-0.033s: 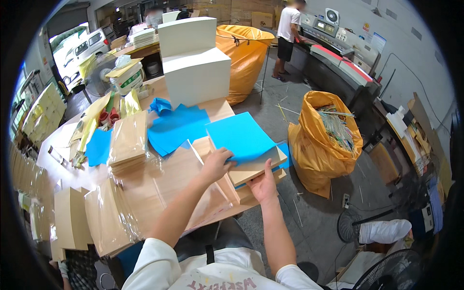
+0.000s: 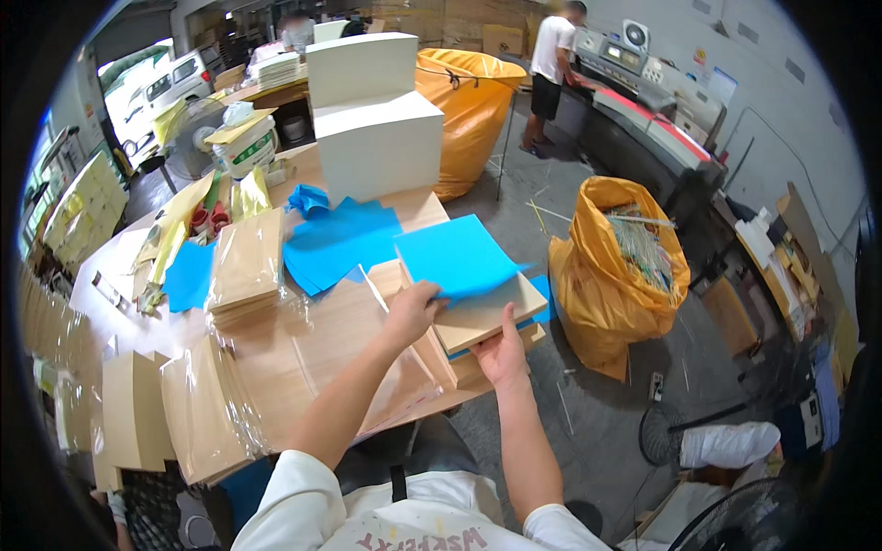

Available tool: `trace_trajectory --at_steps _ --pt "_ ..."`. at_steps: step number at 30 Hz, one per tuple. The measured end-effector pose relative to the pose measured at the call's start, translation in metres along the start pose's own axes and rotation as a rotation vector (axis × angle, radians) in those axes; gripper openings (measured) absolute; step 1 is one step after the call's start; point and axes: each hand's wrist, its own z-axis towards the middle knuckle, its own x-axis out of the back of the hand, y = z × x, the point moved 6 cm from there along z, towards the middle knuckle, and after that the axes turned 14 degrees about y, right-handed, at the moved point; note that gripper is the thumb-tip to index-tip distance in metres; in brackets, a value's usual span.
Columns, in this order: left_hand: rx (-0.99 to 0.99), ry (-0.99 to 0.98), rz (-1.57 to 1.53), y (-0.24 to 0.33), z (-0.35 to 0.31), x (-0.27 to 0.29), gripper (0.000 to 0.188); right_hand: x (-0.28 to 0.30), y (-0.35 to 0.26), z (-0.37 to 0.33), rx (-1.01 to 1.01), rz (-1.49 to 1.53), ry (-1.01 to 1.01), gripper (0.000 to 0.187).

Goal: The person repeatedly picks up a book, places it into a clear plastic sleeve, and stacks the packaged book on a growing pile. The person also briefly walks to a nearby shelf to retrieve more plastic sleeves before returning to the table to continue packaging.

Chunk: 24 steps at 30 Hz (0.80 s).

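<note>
A blue sheet [image 2: 455, 250] lies over a tan paper stack [image 2: 491, 315] at the table's front right corner. My left hand [image 2: 413, 312] is closed on the near left edge of the blue sheet, its fingers curled. The sheet's right corner is raised and blurred, and the tan top shows along the near side. My right hand [image 2: 501, 356] grips the near edge of the tan stack, thumb on the edge and fingers underneath, partly hidden. Beneath that stack, more blue and tan layers stick out.
More blue sheets [image 2: 342, 241] and clear-wrapped tan packs [image 2: 246, 262] cover the wooden table [image 2: 322, 335]. Tall white paper stacks [image 2: 377, 147] stand at the back. An orange sack of scraps [image 2: 574, 312] is right of the table. Another person [image 2: 551, 60] stands at a machine.
The blue sheet's right corner has lifted and shifted slightly, and is now blurred. Both hands keep nearly the same place, and the whole view has shifted a little.
</note>
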Motion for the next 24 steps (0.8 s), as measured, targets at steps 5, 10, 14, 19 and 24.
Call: trace_trajectory --at_steps 5,10,14,19,24 --pt "0.756 0.460 -0.070 -0.122 -0.007 0.041 0.036 -0.001 -0.001 -0.002 0.130 -0.118 0.074 0.032" --pt "1.074 0.520 -0.247 -0.199 -0.021 0.060 0.035 0.004 -0.006 -0.005 0.164 -0.161 0.125 0.031" --pt "1.297 0.754 -0.758 -0.256 -0.021 0.067 0.022 -0.003 0.001 -0.004 0.155 -0.152 0.098 0.029" --pt "1.388 0.864 -1.158 -0.252 -0.005 0.063 0.030 -0.007 -0.005 -0.013 0.189 -0.198 0.044 0.040" --pt "1.299 0.624 -0.966 -0.211 -0.043 0.087 0.035 -0.006 -0.005 -0.009 0.190 -0.194 0.074 0.038"
